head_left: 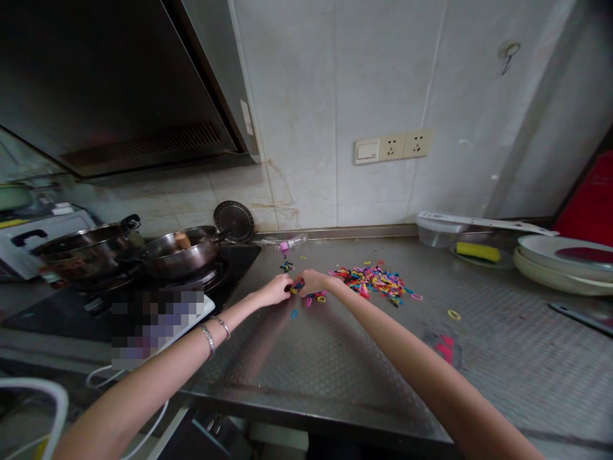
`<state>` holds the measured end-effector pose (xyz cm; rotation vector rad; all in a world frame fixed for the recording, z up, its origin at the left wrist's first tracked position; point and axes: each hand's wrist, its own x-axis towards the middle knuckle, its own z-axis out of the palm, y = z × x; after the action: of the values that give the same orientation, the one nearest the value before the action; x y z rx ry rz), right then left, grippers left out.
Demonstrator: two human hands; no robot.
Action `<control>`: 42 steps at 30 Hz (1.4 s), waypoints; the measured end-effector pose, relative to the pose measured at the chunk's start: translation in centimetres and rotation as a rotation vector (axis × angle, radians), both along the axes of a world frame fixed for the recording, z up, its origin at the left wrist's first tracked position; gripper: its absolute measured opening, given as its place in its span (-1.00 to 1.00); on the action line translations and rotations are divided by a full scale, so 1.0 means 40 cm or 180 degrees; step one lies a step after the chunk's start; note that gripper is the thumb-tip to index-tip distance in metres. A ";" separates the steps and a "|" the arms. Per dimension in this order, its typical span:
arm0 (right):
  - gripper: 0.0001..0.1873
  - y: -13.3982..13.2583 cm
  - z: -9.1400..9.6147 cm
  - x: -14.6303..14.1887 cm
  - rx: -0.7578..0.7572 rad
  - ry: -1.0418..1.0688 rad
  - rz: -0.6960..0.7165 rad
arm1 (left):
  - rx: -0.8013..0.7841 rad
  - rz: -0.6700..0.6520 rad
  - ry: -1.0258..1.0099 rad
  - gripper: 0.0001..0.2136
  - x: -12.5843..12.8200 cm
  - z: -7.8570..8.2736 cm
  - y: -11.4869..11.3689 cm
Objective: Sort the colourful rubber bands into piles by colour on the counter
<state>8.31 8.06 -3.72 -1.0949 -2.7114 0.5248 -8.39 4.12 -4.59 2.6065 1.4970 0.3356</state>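
Note:
A heap of small, brightly coloured hair ties (pixel 373 280) lies on the steel counter (pixel 330 358). Just left of the heap, my left hand (pixel 276 291) and my right hand (pixel 312 282) almost meet. Both have their fingers closed on a few dark and coloured hair ties (pixel 295 287) between them; how many each holds is too small to make out. Under my right hand lie some pink, red and yellow ties (pixel 316 298). A small cluster of dark ties (pixel 286 266) sits behind my left hand. A single blue tie (pixel 294 314) rests in front of both hands.
To the left, two steel pans (pixel 179 252) stand on a black stove (pixel 239 265), near a white-edged device (pixel 207 308) and its cable. A clear bottle with pink (pixel 290 245) lies by the wall. Rightward are a plastic tub (pixel 438 235), a yellow sponge (pixel 476 252), stacked plates (pixel 560 268) and a knife (pixel 582 317).

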 end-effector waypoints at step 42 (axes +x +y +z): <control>-0.48 -0.026 -0.002 0.141 0.0281 -0.0178 0.0083 | -0.0987 0.0093 0.0452 -0.50 0.004 0.082 -0.077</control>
<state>13.95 7.02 -3.79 -1.0688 -2.7712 0.3797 -8.24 1.05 -1.31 2.4062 1.4926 -0.0776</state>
